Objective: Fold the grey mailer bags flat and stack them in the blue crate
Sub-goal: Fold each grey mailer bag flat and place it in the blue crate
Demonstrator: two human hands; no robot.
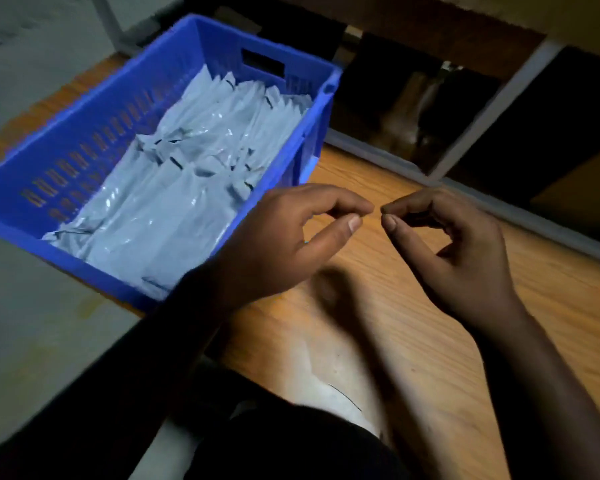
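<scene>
The blue crate point(84, 157) stands on the left part of the wooden table and holds several folded grey mailer bags point(174, 188) in overlapping rows. My left hand point(284, 247) hovers just right of the crate's near corner, with thumb and forefinger curled into a pinch and nothing visible between them. My right hand point(461, 258) mirrors it, and the fingertips of the two hands almost meet. A pale, blurred grey bag point(329, 379) lies on the table below my forearms, near the front edge.
The wooden table point(551, 306) extends to the right under my hands. Beyond its far edge stands a dark shelf frame with white bars point(492, 109). A grey floor point(32, 323) lies to the left. Dark clothing fills the bottom.
</scene>
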